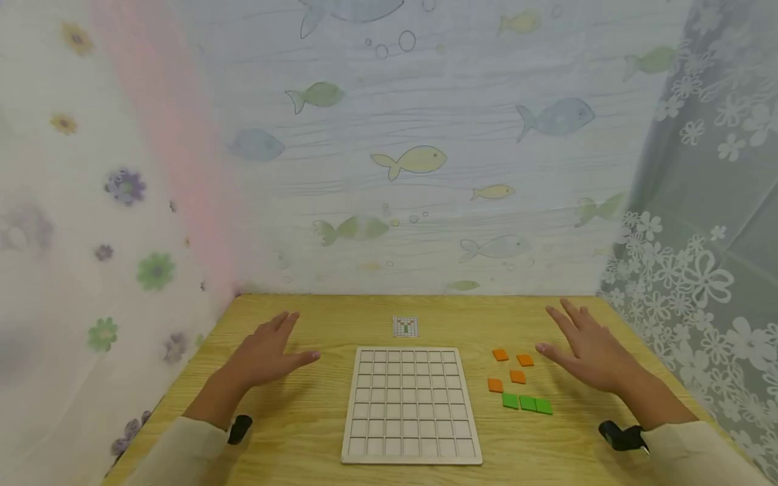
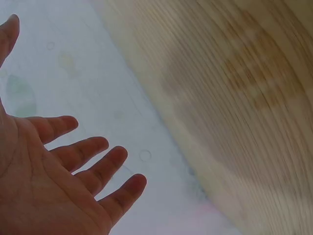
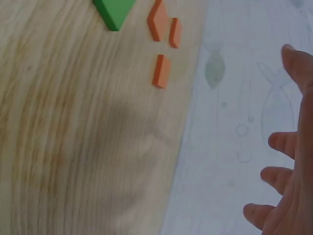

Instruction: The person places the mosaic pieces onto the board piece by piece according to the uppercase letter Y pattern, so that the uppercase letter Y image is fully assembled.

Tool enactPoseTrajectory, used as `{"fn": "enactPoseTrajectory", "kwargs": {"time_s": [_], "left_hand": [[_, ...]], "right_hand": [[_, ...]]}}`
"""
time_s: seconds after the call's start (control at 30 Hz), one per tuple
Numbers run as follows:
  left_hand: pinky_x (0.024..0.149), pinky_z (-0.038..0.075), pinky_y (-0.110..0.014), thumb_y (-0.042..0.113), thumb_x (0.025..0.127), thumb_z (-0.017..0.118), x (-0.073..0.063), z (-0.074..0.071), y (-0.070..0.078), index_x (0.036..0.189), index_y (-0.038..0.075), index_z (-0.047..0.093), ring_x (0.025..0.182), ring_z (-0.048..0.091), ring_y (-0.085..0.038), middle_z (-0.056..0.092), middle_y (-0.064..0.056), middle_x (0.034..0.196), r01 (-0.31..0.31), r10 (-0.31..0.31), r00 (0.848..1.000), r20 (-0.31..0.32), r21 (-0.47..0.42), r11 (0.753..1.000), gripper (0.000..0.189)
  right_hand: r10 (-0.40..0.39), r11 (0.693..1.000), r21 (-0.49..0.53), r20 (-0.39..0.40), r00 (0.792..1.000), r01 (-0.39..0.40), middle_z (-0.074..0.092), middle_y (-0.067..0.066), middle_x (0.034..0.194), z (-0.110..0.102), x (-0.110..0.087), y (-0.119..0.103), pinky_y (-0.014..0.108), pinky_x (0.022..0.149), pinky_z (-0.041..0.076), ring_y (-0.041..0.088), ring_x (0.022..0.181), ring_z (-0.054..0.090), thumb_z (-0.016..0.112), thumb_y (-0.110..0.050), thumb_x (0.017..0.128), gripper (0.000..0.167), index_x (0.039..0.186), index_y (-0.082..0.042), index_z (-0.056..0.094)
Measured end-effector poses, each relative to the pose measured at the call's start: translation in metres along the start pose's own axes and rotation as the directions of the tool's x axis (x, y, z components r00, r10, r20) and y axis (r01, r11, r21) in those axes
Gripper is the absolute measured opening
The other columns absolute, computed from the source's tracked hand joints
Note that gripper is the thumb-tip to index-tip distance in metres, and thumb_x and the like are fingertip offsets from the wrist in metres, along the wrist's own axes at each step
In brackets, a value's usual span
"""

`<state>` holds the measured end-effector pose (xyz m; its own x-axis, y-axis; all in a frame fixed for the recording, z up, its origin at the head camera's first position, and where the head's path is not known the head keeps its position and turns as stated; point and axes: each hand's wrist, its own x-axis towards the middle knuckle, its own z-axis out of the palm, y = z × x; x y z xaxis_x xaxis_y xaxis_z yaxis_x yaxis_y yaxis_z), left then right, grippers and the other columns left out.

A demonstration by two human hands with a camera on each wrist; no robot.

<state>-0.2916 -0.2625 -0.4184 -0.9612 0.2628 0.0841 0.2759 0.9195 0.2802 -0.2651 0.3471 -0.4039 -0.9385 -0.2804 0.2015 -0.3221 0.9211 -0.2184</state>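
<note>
My left hand (image 1: 265,352) hovers over the table to the left of a white grid board (image 1: 411,406), its fingers spread and holding nothing. On the other side, my right hand (image 1: 588,351) is held out with fingers apart, also holding nothing. Nearest to it are several orange square tiles (image 1: 517,376), loosely scattered. Three green tiles (image 1: 528,403) lie in a row just in front of them, two side by side. The right wrist view shows orange tiles (image 3: 161,71) and part of a green tile (image 3: 115,13) on the wood. The board's square cells hold no tiles.
A small card (image 1: 405,327) with a coloured grid pattern lies behind the board. The wooden table (image 1: 292,432) ends at a fish-print curtain (image 1: 419,229) at the back. Flower-print sheets (image 1: 140,270) hang on the left, and lace-patterned ones (image 1: 681,270) on the right.
</note>
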Motion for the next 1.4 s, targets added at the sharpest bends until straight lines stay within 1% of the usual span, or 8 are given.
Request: {"fn": "enactPoseTrajectory", "kwargs": {"time_s": [0.13,0.33,0.63,0.77,0.93,1.1,1.27,1.4], "left_hand": [[0.109,0.031,-0.077,0.089,0.086,0.049,0.005,0.007,0.007,0.165,0.010,0.023,0.149,0.029,-0.054,0.023,-0.022,0.169,-0.009,0.009,1.000,0.006,-0.046,0.999,0.115],[0.110,0.037,-0.071,0.081,0.085,0.063,0.012,0.019,0.017,0.163,0.009,0.030,0.149,0.033,-0.050,0.030,-0.021,0.167,-0.035,0.041,0.998,0.037,-0.139,0.990,0.111],[0.110,0.041,-0.065,0.060,0.081,0.083,0.019,0.030,0.027,0.158,0.003,0.038,0.146,0.040,-0.048,0.040,-0.023,0.161,-0.010,0.033,0.997,0.071,-0.300,0.954,0.106],[0.107,0.047,-0.060,0.052,0.082,0.086,0.021,0.036,0.034,0.156,0.005,0.043,0.141,0.048,-0.043,0.049,-0.020,0.155,0.029,0.004,0.996,0.088,-0.374,0.927,0.097],[0.094,0.057,-0.049,0.042,0.082,0.089,0.023,0.046,0.043,0.149,0.005,0.053,0.125,0.061,-0.034,0.062,-0.014,0.141,0.061,-0.027,0.996,0.083,-0.451,0.890,0.085],[0.077,0.058,-0.038,0.034,0.081,0.092,0.024,0.052,0.054,0.147,0.004,0.054,0.101,0.065,-0.021,0.066,-0.008,0.119,0.110,-0.063,0.992,0.105,-0.535,0.838,0.082],[0.065,0.057,-0.036,0.027,0.081,0.091,0.021,0.053,0.060,0.149,0.006,0.052,0.079,0.066,-0.020,0.064,-0.009,0.112,0.181,-0.098,0.981,0.167,-0.610,0.771,0.081],[0.064,0.056,-0.036,0.020,0.083,0.090,0.020,0.052,0.064,0.145,0.004,0.055,0.076,0.066,-0.021,0.064,-0.010,0.110,0.197,-0.100,0.977,0.187,-0.630,0.751,0.073]], "right_hand": [[0.001,1.000,0.015,-0.007,1.000,-0.001,0.014,0.027,0.170,0.002,0.002,0.000,0.085,0.104,0.023,0.065,0.147,0.017,0.057,-0.060,0.102,0.088,0.165,-0.008,0.024],[-0.001,0.998,0.067,-0.007,1.000,0.002,0.021,0.029,0.167,0.010,0.007,0.001,0.081,0.102,0.032,0.061,0.144,0.029,0.059,-0.058,0.102,0.086,0.163,-0.005,0.028],[-0.011,0.990,0.141,-0.026,1.000,0.014,0.033,0.031,0.160,0.019,0.014,-0.001,0.077,0.105,0.035,0.058,0.141,0.036,0.065,-0.050,0.101,0.076,0.153,0.001,0.044],[0.014,0.984,0.180,-0.047,0.999,-0.006,0.043,0.030,0.153,0.023,0.013,-0.002,0.072,0.101,0.044,0.054,0.133,0.048,0.069,-0.045,0.100,0.071,0.149,0.001,0.049],[0.039,0.973,0.228,-0.055,0.998,-0.026,0.054,0.026,0.143,0.027,0.012,-0.004,0.063,0.090,0.054,0.047,0.119,0.061,0.072,-0.040,0.099,0.062,0.144,0.000,0.056],[0.070,0.957,0.286,-0.046,0.996,-0.054,0.060,0.024,0.135,0.034,0.014,-0.004,0.056,0.084,0.059,0.041,0.111,0.066,0.074,-0.037,0.097,0.056,0.139,-0.001,0.062],[0.128,0.916,0.387,-0.031,0.991,-0.106,0.062,0.022,0.135,0.047,0.018,-0.007,0.051,0.084,0.060,0.039,0.113,0.066,0.075,-0.037,0.097,0.053,0.137,-0.003,0.064],[0.172,0.888,0.434,-0.010,0.985,-0.150,0.063,0.019,0.135,0.056,0.020,-0.008,0.048,0.085,0.060,0.037,0.113,0.066,0.075,-0.039,0.097,0.052,0.136,-0.006,0.066]]}}
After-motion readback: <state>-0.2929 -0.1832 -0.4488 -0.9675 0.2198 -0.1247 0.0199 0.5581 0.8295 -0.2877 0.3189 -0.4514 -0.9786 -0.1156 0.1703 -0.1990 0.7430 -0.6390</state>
